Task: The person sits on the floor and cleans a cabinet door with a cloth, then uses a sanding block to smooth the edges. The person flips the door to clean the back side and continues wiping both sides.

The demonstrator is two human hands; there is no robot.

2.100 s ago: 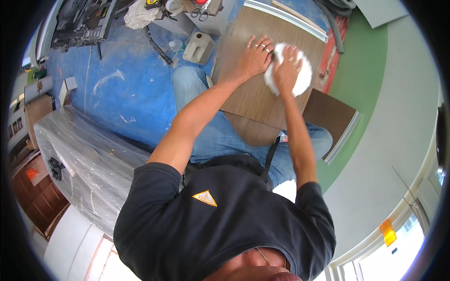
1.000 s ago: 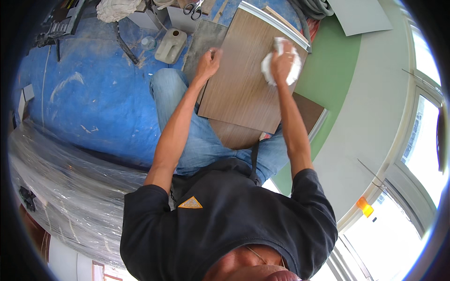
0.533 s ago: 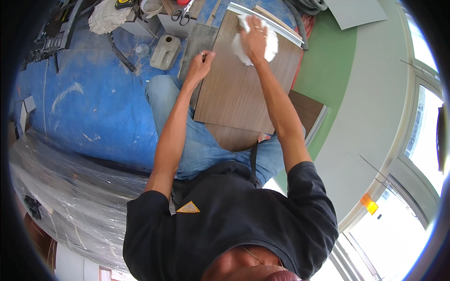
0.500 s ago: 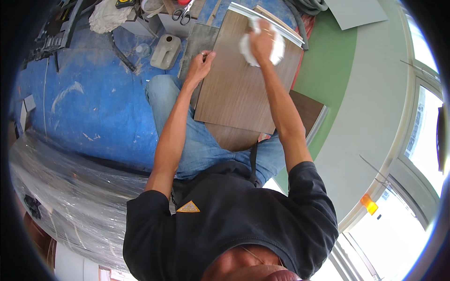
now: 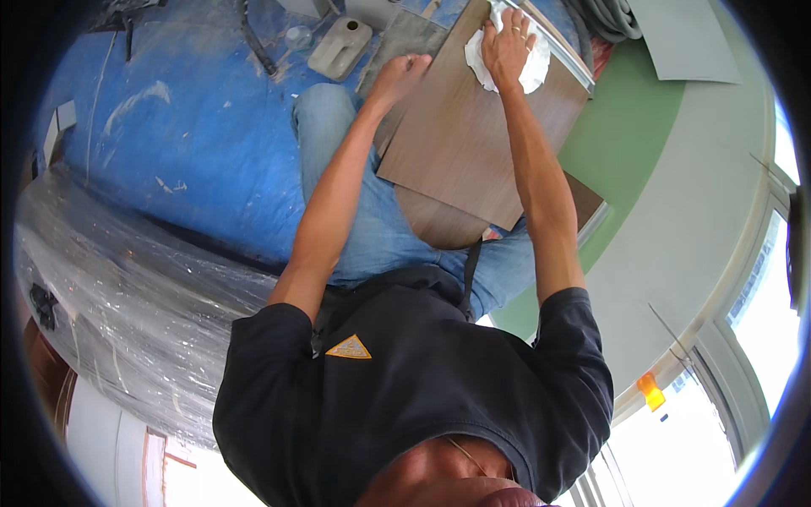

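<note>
White cloth [image 5: 536, 73] lay on the wood-grain board [image 5: 473, 127] near its far, silvery edge strip [image 5: 561, 49], under the right hand [image 5: 507, 52], its fingers slightly spread over it in what looked like a wiping stroke. The left hand [image 5: 399, 78] was curled beside the board's left edge, any grip impossible to tell; the next move seemed to call for even pressure.

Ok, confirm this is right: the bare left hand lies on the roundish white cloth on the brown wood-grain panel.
The hand is wrong: in the head view it is the bare right hand that lies on the roundish white cloth on the brown wood-grain panel. The left hand is off the cloth.
</note>
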